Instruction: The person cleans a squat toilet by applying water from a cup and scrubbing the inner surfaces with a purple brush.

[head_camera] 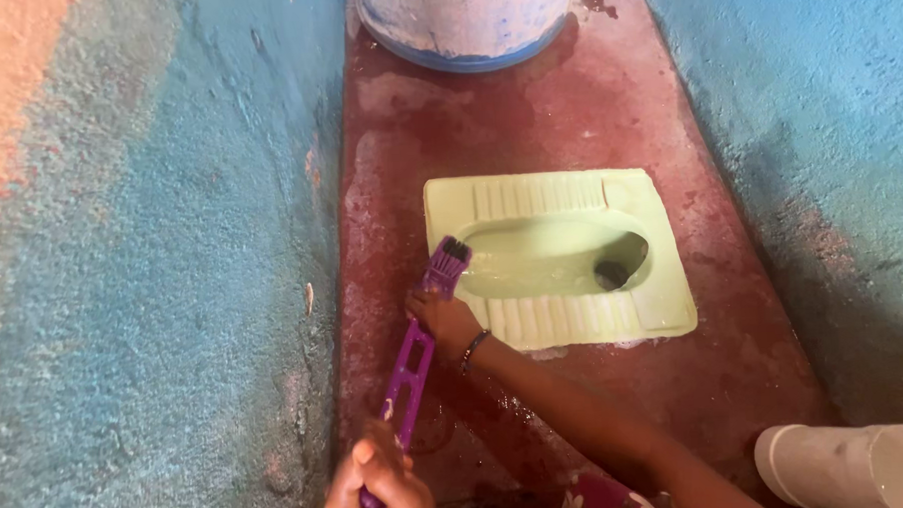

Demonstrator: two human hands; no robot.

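A person crouches over a pale green squat toilet pan [663,297] set into a dark red floor [587,109] between rough blue walls [173,294]. Both hands work a purple long-handled brush [415,355]: the left hand [377,482], low in the frame, is closed around the end of the handle, and the right hand [442,319], with a dark bangle [473,349] at the wrist, is wrapped round the shaft higher up. The dark-bristled brush head [446,264] rests on the pan's left rim, just where the bowl dips. Judging by how things lie, the scrubbing looks partly done at most: the bowl holds cloudy water and the ribbed foot treads look fairly clean, but the brush is only at the near-left edge, and the far side, the drain hole [612,271] and the stained floor around the pan seem yet to be reached. A white and blue bucket [463,18] stands at the top, cut off by the frame, so its contents cannot be seen. A white container [849,465] at the lower right is also cropped. The inside of the drain is too dark to make out, and the person's body is out of view.
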